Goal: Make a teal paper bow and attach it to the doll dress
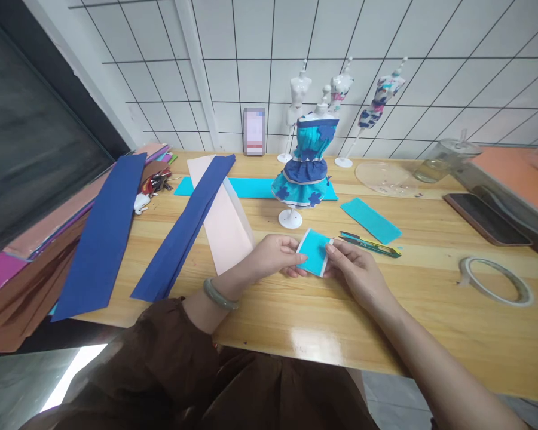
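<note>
Between my two hands is a small turquoise piece of crepe paper [312, 253] with white strips along its left and right edges. My left hand [280, 254] pinches its left edge, thumb on top. The right edge is gripped by my right hand [352, 260], also thumb on top. Just beyond my right hand lies a yellow and black utility knife [371, 244]. Another turquoise strip [371, 220] rests behind the knife. A mini dress form [308, 158] in a blue and turquoise ruffled dress stands upright past my hands.
Dark blue strips [183, 230], a pale pink sheet [226, 230] and a long turquoise strip [251, 188] lie left and behind. A tape roll [524, 292] and dark phone [486, 219] are at right. More dress forms [381, 101] and a lit phone [254, 132] stand by the wall.
</note>
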Motion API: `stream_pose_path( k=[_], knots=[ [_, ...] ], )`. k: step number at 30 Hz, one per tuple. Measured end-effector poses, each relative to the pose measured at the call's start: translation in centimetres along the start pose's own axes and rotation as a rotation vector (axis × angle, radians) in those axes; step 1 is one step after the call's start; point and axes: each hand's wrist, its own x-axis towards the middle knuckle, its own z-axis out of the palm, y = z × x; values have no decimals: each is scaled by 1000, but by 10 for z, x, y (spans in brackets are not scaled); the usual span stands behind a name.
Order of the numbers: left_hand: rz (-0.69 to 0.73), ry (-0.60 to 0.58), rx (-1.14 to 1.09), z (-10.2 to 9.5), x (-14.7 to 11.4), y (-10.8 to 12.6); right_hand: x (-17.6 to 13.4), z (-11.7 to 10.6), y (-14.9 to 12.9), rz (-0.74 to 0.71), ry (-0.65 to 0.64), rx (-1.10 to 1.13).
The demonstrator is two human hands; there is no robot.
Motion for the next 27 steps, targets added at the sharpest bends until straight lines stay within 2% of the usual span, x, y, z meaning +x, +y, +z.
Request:
stream_pose_path(
  k=[9, 23, 27],
  knots=[
    [5, 1, 16, -3, -1, 2, 2, -3, 1, -7, -34, -123],
    [6, 22, 63, -4, -1, 4, 2, -3, 4, -20, -89, -64],
    [17, -9, 68, -4, -2, 4, 2, -2, 4, -26, -91, -75]
  ],
)
